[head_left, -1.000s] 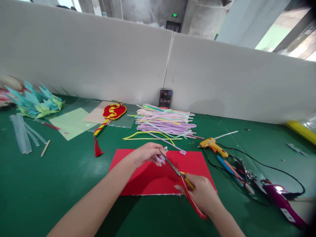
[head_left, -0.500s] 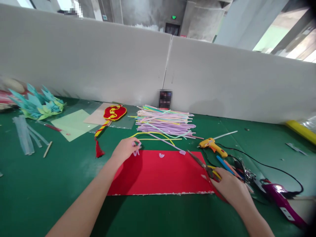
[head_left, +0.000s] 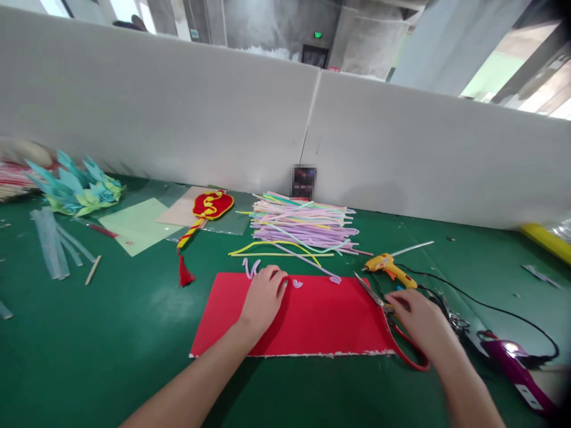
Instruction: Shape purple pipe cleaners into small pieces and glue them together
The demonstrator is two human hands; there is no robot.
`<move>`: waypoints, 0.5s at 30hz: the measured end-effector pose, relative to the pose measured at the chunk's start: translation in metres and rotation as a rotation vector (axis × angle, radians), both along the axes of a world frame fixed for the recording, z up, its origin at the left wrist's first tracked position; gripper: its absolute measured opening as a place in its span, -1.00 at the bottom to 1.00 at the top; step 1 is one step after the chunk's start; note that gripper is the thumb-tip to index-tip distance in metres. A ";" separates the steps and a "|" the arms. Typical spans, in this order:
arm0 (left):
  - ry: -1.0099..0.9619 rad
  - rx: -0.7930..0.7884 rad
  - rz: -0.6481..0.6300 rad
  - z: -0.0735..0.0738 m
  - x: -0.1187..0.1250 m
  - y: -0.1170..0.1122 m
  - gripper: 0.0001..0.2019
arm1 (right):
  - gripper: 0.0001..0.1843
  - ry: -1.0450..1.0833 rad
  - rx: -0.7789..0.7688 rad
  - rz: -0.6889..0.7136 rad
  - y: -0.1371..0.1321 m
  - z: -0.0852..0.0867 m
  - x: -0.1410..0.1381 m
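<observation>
My left hand [head_left: 264, 297] is over the red board [head_left: 330, 321], fingers loosely bent and apart, with nothing visible in them. Its fingertips are close to a small curled lilac piece [head_left: 297, 284] on the board. A zigzag-bent lilac pipe cleaner [head_left: 251, 268] lies just past the board's far edge, beyond that hand. My right hand [head_left: 417, 312] is beside the red-handled scissors [head_left: 375, 294], its thumb and forefinger apart near the pivot; I see no grip on them. The scissors lie at the board's right edge, blades pointing away. Another lilac pipe cleaner [head_left: 307, 260] has a coiled end on the board.
A pile of pastel pipe cleaners [head_left: 303, 223] lies behind the board. At right are a yellow glue gun [head_left: 390, 268] with its cord and a purple tool [head_left: 513, 362]. At left are a red fan shape [head_left: 213, 205], green paper [head_left: 140, 226] and a teal paper-like decoration [head_left: 80, 190].
My left hand has let go of the bent lilac pipe cleaner beyond the board and moved right toward the small piece. My right hand has come off the scissors, whose red handles now show.
</observation>
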State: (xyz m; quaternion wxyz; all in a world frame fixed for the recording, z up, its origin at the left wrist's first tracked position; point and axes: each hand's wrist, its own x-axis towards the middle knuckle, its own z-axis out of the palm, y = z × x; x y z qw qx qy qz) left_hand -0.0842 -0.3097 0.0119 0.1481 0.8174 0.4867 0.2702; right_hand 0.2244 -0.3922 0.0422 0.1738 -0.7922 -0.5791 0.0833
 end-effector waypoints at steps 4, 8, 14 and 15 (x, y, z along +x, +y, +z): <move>-0.015 -0.014 -0.054 -0.008 -0.004 0.007 -0.80 | -0.75 0.191 0.161 0.184 0.061 -0.007 -0.061; -0.066 -0.011 -0.089 -0.012 -0.006 0.011 -0.81 | -0.73 0.078 0.326 0.161 0.128 -0.024 -0.108; -0.165 -0.047 -0.123 -0.018 -0.008 0.017 -0.78 | -0.83 -0.044 0.384 0.084 0.162 -0.035 -0.122; -0.181 -0.055 -0.130 -0.018 -0.008 0.017 -0.79 | -0.83 -0.022 0.400 0.089 0.162 -0.034 -0.121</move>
